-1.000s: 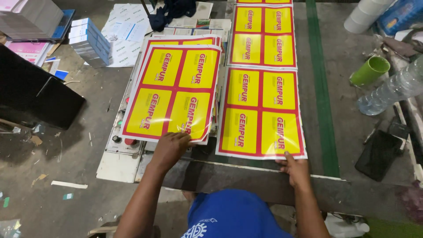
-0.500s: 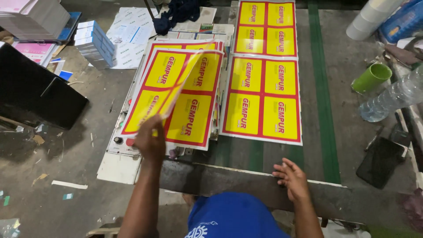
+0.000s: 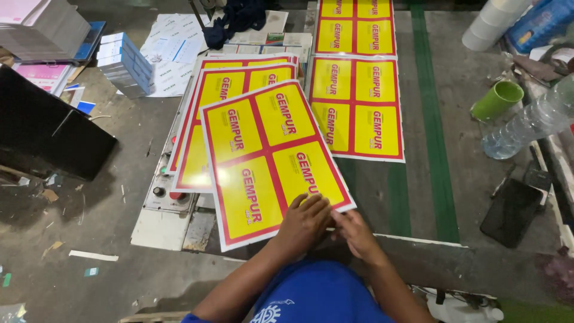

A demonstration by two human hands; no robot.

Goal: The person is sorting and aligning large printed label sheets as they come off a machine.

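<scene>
A yellow printed sheet (image 3: 269, 161) with red borders, divided into four panels, lies tilted over a stack of like sheets (image 3: 206, 98). My left hand (image 3: 305, 224) grips its near right corner, fingers on top. My right hand (image 3: 354, 234) meets that same corner from the right and pinches its edge. Another such sheet (image 3: 359, 107) lies flat on the dark table to the right, apart from the held one. A further sheet (image 3: 356, 27) lies beyond it.
A green cup (image 3: 496, 98), a clear plastic bottle (image 3: 526, 122) and a black pouch (image 3: 511, 212) sit at the right. White rolls (image 3: 487, 24) stand far right. A control panel with buttons (image 3: 164, 194) lies under the stack. Left: a black board (image 3: 48, 128), stacked boxes (image 3: 122, 63).
My left hand has lifted the top sheet off the stack and swung it toward me and rightward. My right hand has left the table edge and joined at the sheet's corner.
</scene>
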